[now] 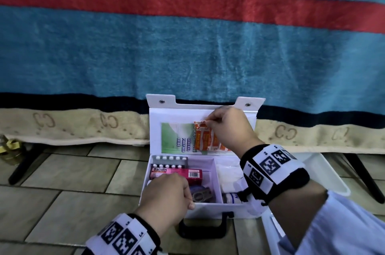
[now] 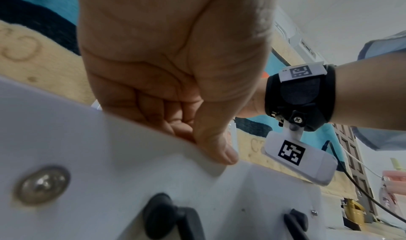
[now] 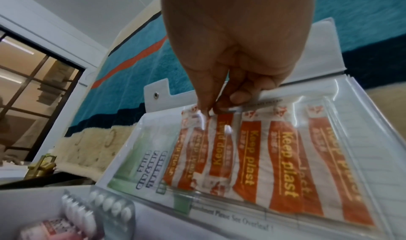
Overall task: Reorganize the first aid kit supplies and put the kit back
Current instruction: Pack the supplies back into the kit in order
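At the lid pocket [image 3: 274,156], right hand [image 1: 227,125] pinches plasters [image 3: 222,143] (orange).

Open white kit [image 1: 200,209], plasters [image 1: 205,137] in lid

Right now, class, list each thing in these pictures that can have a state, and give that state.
Kit: open, lid upright.
Plasters: in lid's clear pocket.
Right hand: pinching a plaster's top.
Left hand: gripping kit's front wall.
Bacidin box: shut, in left compartment.
Blister packs: full, in left compartment.
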`<move>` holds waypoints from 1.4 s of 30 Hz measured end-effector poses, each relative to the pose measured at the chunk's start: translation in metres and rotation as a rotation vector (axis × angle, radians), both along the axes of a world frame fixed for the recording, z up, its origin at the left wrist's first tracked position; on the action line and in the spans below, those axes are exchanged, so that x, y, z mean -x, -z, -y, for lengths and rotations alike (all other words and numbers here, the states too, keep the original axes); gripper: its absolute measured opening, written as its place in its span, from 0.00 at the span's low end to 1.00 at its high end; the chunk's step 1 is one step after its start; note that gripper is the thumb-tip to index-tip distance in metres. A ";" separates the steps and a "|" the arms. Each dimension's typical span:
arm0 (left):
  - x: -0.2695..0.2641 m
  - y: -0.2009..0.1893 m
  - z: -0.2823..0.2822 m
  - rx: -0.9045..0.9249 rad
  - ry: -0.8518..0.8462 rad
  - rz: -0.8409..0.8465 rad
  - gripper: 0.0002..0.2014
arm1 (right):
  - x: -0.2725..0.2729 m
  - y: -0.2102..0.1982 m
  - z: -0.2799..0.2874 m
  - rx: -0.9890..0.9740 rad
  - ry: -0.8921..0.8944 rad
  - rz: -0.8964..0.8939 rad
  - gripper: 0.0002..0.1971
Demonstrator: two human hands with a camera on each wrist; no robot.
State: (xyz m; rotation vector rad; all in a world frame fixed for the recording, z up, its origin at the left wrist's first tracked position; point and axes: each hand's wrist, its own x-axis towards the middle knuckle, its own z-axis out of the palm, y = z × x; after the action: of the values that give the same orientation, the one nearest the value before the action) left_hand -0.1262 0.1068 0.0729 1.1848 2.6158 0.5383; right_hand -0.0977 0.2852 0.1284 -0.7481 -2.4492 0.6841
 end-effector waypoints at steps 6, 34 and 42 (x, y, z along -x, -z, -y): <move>0.000 0.000 0.000 -0.002 -0.001 0.019 0.13 | 0.000 -0.001 0.004 -0.231 -0.004 0.182 0.11; 0.005 -0.008 -0.011 0.162 0.077 0.048 0.15 | -0.143 -0.026 0.034 -0.005 -0.190 0.276 0.09; 0.004 -0.013 -0.013 0.223 0.093 0.028 0.13 | -0.267 0.029 -0.019 0.014 0.327 0.684 0.11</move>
State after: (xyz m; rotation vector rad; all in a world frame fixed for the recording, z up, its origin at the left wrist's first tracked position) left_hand -0.1302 0.1202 0.0862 1.2094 2.5034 0.2360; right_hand 0.1695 0.3046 0.0993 -1.5519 -2.7907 0.3493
